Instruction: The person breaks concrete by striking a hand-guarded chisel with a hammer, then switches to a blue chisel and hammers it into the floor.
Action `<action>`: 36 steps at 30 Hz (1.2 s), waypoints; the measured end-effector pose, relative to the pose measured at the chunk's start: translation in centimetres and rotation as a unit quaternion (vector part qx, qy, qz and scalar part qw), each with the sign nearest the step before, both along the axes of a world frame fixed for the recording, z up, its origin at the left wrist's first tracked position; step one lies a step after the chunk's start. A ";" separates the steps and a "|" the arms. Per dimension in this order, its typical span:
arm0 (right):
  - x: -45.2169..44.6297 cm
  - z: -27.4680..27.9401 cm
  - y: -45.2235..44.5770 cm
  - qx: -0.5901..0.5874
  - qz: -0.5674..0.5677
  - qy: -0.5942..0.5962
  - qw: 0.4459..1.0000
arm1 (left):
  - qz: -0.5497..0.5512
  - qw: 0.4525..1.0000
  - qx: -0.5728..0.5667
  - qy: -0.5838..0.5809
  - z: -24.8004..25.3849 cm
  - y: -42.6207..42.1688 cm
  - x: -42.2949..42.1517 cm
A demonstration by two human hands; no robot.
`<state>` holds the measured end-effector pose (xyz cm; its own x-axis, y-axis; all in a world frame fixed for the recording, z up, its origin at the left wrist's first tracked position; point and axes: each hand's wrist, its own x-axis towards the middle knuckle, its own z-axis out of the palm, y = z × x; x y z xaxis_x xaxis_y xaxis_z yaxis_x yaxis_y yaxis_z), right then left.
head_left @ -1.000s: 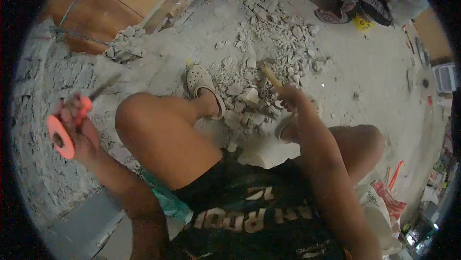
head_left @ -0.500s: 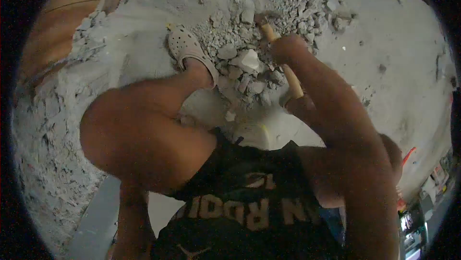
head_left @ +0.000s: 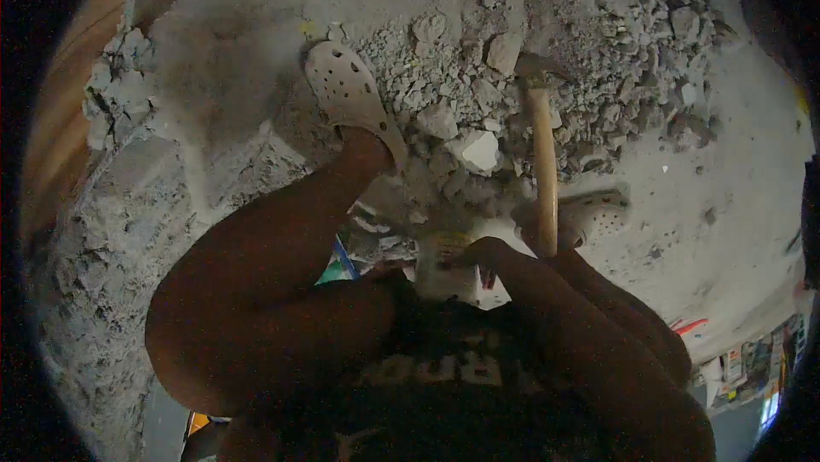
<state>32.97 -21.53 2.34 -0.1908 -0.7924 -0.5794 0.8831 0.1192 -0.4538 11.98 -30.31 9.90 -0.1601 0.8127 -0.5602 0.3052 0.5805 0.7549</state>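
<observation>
While a hammer [head_left: 545, 154] lies with its metal head among broken masonry and its wooden handle pointing back toward the right foot, a person in a dark lettered shirt [head_left: 427, 394] bends low over a pale container [head_left: 446, 248] between the legs. The right hand [head_left: 480, 253] reaches in from the right, bent at the wrist, its fingers at the container's side; whether they are curled around anything cannot be told. What appears to be the left hand [head_left: 386, 274] is a dark shape just left of the container, too shadowed to tell how far it is open or whether it has hold of anything. The hammer's handle is free of both hands, its lower end near the right forearm and shin. Grey rubble [head_left: 615, 61] spreads around the hammer's head, and a white-faced chunk [head_left: 480, 151] lies to the left of the handle. A perforated left clog [head_left: 342, 82] stands at the rubble's left edge, with its mate, the right clog [head_left: 605, 216], to the right of the handle. Rough, chipped masonry [head_left: 111, 291] fills the left side
</observation>
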 end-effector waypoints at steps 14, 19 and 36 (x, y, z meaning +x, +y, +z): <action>-2.3 2.2 -0.5 -0.072 -0.056 0.098 0.991 | -0.053 0.998 -0.008 -0.037 -0.6 2.7 1.1; -4.2 3.2 -0.4 -0.024 -0.078 0.165 0.983 | -0.066 0.997 0.005 -0.027 -0.2 2.7 -0.3; 0.6 5.5 15.1 0.584 -0.040 -0.010 0.811 | -0.021 0.991 0.127 0.049 5.3 -5.4 -6.8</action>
<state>33.61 -6.46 7.85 -0.1960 0.3136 -0.9291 0.9150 0.3993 -0.0582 5.15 -35.69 15.19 -0.1663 0.9325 -0.3207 0.4038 0.3611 0.8406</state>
